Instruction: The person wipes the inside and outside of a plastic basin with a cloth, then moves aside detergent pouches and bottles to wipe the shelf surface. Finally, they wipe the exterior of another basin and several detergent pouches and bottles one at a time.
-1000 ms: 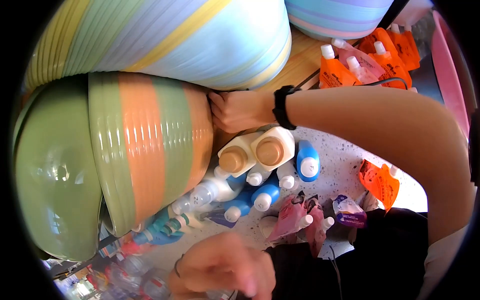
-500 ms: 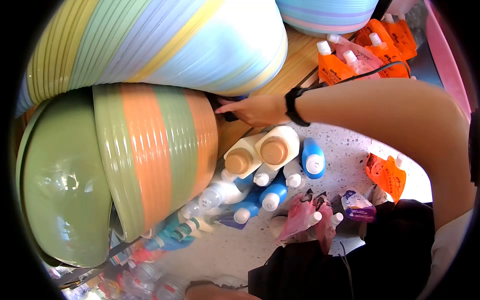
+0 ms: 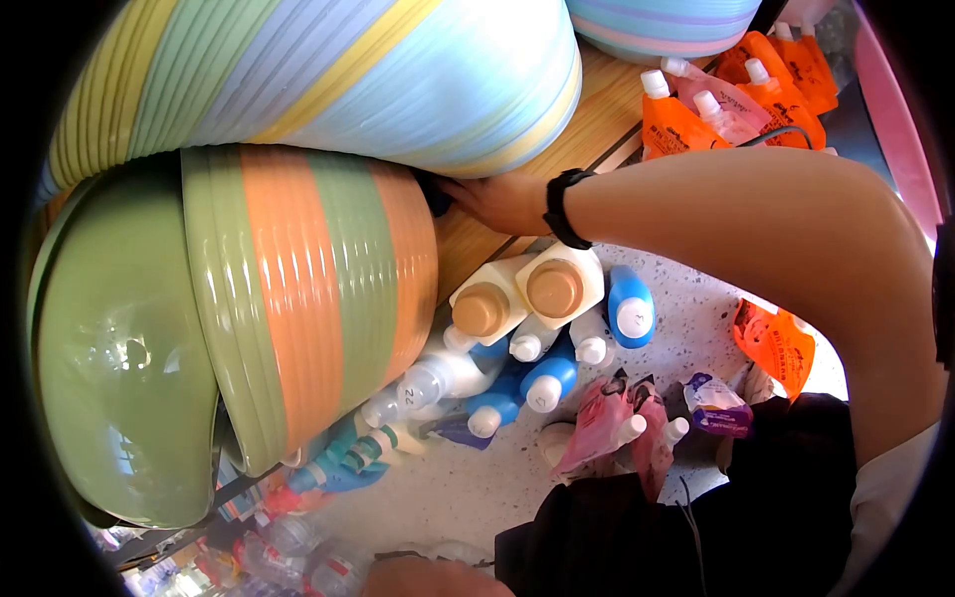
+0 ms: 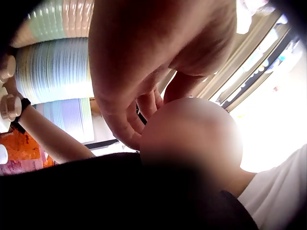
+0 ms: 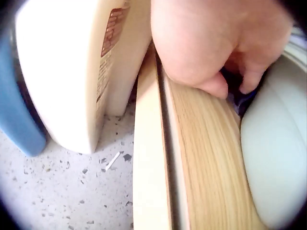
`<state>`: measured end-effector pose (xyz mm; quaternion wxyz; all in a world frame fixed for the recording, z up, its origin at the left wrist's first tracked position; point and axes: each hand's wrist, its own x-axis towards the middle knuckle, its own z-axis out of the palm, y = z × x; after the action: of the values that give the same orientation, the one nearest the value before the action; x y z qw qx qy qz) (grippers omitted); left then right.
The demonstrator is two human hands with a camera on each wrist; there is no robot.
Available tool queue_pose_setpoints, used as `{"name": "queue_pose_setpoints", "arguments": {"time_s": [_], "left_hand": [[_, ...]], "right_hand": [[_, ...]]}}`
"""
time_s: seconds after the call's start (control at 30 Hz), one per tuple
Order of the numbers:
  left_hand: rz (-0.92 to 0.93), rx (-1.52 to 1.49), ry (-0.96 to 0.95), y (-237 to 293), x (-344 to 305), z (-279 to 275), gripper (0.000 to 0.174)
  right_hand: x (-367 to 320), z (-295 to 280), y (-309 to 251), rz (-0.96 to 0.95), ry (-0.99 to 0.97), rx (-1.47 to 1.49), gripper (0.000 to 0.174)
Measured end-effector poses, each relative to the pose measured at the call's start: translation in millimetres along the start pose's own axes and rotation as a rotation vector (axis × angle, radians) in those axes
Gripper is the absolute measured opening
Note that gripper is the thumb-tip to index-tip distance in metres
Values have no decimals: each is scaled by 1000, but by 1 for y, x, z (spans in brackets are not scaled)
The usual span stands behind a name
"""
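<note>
At the wooden shelf [image 3: 477, 249], my right hand [image 3: 509, 204] reaches into the gap beside the green-and-orange striped bowls [image 3: 298, 308] and the larger blue-and-yellow one [image 3: 428, 85]. In the right wrist view the right hand [image 5: 216, 43] pinches a dark blue item [image 5: 243, 102] between thumb and finger, against a pale bowl [image 5: 276, 143]; most of that item is hidden. My left hand [image 3: 428, 577] shows only partly at the bottom edge. Its fingers hang loosely curled around nothing visible in the left wrist view, where the left hand [image 4: 153, 52] is near a blurred area.
Cream bottles with tan caps [image 3: 554, 289] and blue bottles [image 3: 632, 298] stand on the speckled floor below the shelf edge. Orange pouches [image 3: 676, 129] lie at upper right, pink pouches [image 3: 597, 428] near the dark clothing. Clear plastic bottles [image 3: 333, 572] are at lower left.
My left hand has dropped from in front of the floor to the bottom edge. The right hand stays by the bowls, its fingers now deeper in the gap with the dark item.
</note>
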<state>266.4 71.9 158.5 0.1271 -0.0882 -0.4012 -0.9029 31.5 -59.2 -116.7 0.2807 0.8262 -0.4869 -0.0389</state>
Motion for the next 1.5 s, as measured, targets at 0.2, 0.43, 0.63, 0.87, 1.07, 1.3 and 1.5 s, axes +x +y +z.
{"name": "queue_pose_setpoints", "arguments": {"time_s": [0.2,0.43,0.63,0.87,1.07,1.3,1.5], "left_hand": [[74,-3,219,4,-34,-32,24],[-169,682,791,-9,-38,-32,45],[-213,709,712,0,-12,-48,47],[-470,1038,575,-15,35,-60,41],[-393,1651,256,-44,59,-91,52],[-431,1950,211,-72,57,-103,73],[-270,1803,447,-66,49,-106,58]], "right_hand": [[15,6,-5,60,-3,-6,49],[21,3,-2,239,54,655,50],[68,81,-29,18,111,1218,54],[75,42,-15,476,-341,1697,45],[41,23,2,110,-98,1045,51],[4,-2,15,73,-77,1000,49],[-34,-15,29,26,157,888,30]]}}
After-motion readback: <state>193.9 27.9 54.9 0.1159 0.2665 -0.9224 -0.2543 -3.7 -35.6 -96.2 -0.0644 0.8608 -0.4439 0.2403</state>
